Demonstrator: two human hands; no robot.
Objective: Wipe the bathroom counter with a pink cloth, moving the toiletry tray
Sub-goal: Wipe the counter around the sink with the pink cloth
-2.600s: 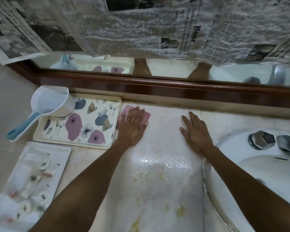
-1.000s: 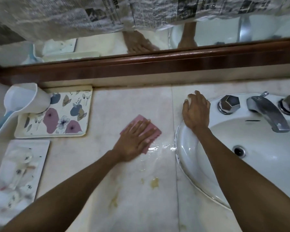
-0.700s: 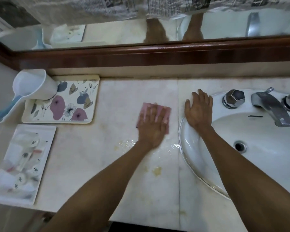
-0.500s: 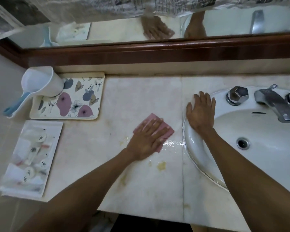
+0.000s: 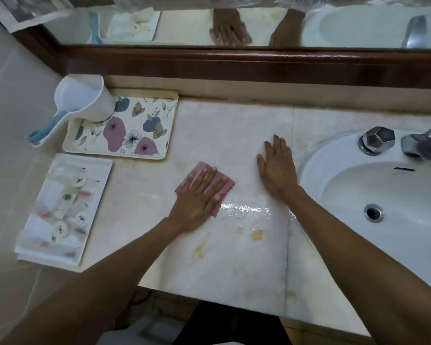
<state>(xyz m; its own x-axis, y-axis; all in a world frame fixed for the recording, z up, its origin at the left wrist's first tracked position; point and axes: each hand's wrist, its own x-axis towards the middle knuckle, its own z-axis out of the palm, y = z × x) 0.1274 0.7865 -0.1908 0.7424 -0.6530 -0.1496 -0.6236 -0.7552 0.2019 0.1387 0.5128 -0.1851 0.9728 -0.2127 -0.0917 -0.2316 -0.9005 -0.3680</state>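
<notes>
A folded pink cloth lies on the pale marble counter, about midway between the trays and the basin. My left hand presses flat on it, fingers spread, and covers most of it. My right hand rests flat and empty on the counter just left of the basin. The white toiletry tray, holding several small packets and tubes, sits at the counter's front left corner, well left of the cloth. A wet patch shines right of the cloth.
A floral tray stands at the back left with a white scoop on its corner. The white basin with tap and knob fills the right. Yellowish stains mark the counter's front. A wooden mirror frame runs behind.
My left hand has slid the cloth leftward, away from the basin. My right hand has left the basin rim and now lies on the counter.
</notes>
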